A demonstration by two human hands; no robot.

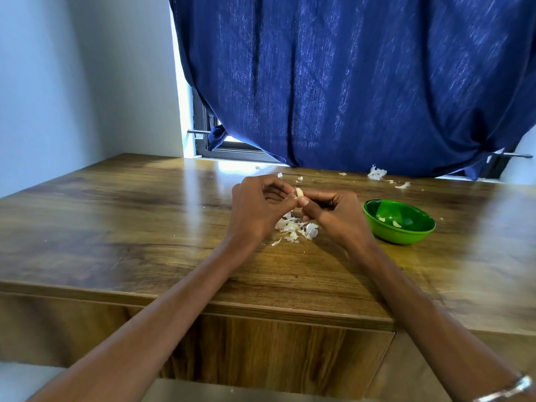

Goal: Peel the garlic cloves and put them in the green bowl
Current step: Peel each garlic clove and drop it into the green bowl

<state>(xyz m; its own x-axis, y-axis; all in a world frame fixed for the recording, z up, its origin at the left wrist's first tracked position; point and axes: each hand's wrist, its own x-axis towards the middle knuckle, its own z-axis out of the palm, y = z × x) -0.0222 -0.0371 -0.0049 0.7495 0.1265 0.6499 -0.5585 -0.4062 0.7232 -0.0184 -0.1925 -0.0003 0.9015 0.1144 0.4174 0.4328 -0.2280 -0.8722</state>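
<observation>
A pale garlic clove (299,193) is held above the wooden table, pinched between both hands. My left hand (259,208) grips it from the left with curled fingers. My right hand (333,211) pinches it from the right, thumb against the clove's lower end. The green bowl (406,235) stands on the table just right of my right hand, with two pale peeled cloves (390,221) inside. A heap of white garlic skins (297,229) lies on the table directly under my hands.
The wooden table (130,227) runs to the wall on the left, its front edge near me. More skin scraps (376,172) lie at the back by the blue curtain (348,82), which hangs over a window.
</observation>
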